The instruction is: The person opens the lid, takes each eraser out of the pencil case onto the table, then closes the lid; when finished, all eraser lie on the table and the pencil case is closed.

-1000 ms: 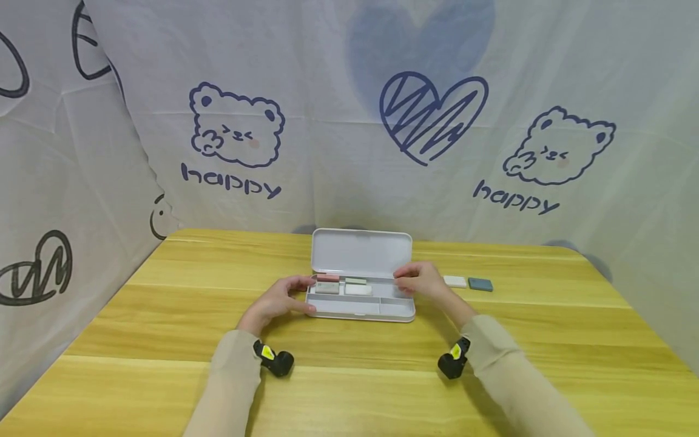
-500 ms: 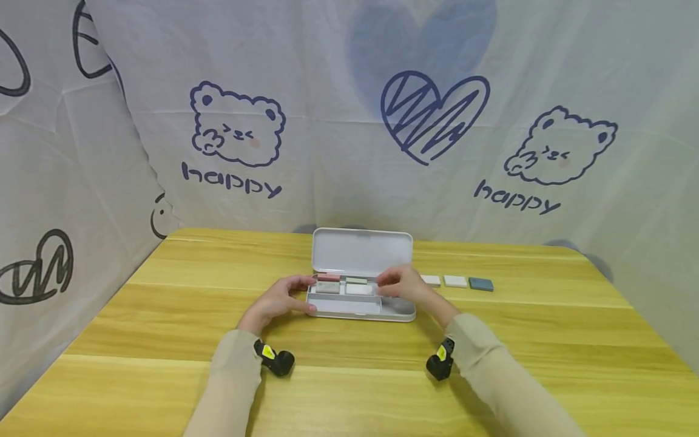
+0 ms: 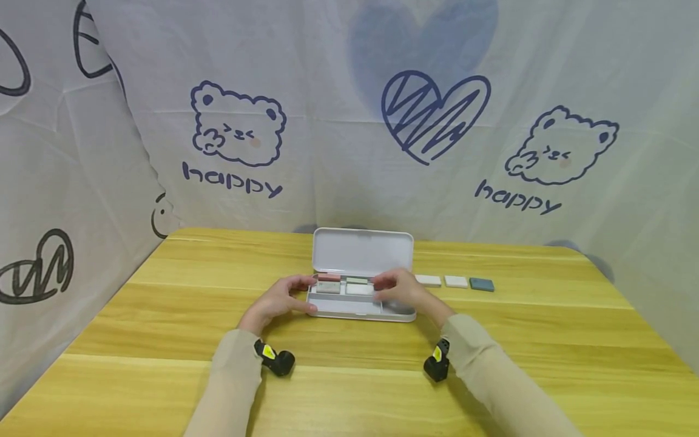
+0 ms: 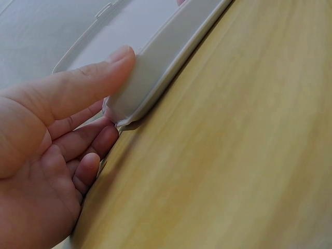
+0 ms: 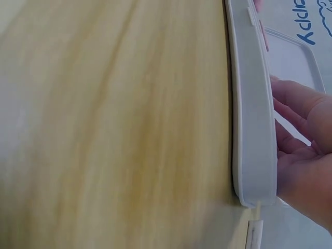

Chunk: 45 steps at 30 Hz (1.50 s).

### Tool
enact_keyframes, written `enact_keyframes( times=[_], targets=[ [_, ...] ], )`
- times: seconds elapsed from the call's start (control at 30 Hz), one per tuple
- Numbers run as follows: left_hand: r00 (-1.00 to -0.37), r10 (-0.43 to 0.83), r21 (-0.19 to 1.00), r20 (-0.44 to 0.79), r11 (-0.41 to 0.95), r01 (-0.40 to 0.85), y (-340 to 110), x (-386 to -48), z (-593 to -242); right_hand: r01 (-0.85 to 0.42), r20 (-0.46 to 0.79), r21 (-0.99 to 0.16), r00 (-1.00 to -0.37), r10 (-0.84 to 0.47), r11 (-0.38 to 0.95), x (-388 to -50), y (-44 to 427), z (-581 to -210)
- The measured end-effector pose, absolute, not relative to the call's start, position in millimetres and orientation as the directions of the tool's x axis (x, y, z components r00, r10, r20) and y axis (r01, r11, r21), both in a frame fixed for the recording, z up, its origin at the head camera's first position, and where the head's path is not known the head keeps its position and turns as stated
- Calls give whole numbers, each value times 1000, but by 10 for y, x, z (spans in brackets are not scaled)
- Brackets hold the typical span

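Observation:
An open white pencil case [image 3: 344, 315] lies on the table, its lid [image 3: 363, 250] raised at the back. My left hand [image 3: 281, 298] holds the case's left end, thumb on the front wall and fingers round the corner in the left wrist view. In the back compartment sit a grey eraser-like block [image 3: 328, 287], a white block [image 3: 357, 289], a pink block [image 3: 329, 277] and a pale green block [image 3: 357, 281]. My right hand [image 3: 401, 288] reaches into the case, fingertips at the white block's right end. Whatever lies between those fingers is hidden, also in the right wrist view.
Right of the case, two white blocks [image 3: 428, 281] and a blue block [image 3: 482, 284] lie in a row on the wooden table [image 3: 360, 388]. A printed cloth [image 3: 338, 121] hangs directly behind the table's back edge.
My right hand has moved left inside the case, from its right end toward the white block, uncovering another white block on the table. The left hand has stayed on the case.

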<state>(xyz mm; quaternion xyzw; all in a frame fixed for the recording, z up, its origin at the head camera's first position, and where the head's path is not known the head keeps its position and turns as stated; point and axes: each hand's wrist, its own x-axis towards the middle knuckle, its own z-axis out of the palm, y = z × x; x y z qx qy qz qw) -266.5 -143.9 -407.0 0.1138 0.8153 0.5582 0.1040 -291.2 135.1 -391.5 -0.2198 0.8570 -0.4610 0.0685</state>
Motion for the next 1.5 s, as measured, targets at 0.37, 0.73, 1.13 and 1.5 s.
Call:
enact_keyframes(
  times=[0.37, 0.73, 1.13, 1.5],
  targets=[
    [-953, 302, 940, -39, 334, 68, -1436, -2655, -4054, -284, 33, -809, -897, -441, 515, -2920, 1292, -3895],
    [-951, 309, 942, -30, 326, 76, -1443, -2662, -4058, -204, -34, -813, -919, -393, 546, -2928, 1265, -3893],
    [-951, 307, 938, -25, 336, 84, -1438, -2662, -4060, -219, 19, -851, -921, -389, 478, -2920, 1241, -3891],
    [-949, 314, 942, -26, 327, 82, -1436, -2654, -4052, -155, 18, -921, -933, -359, 357, -2910, 1204, -3852]
  ],
)
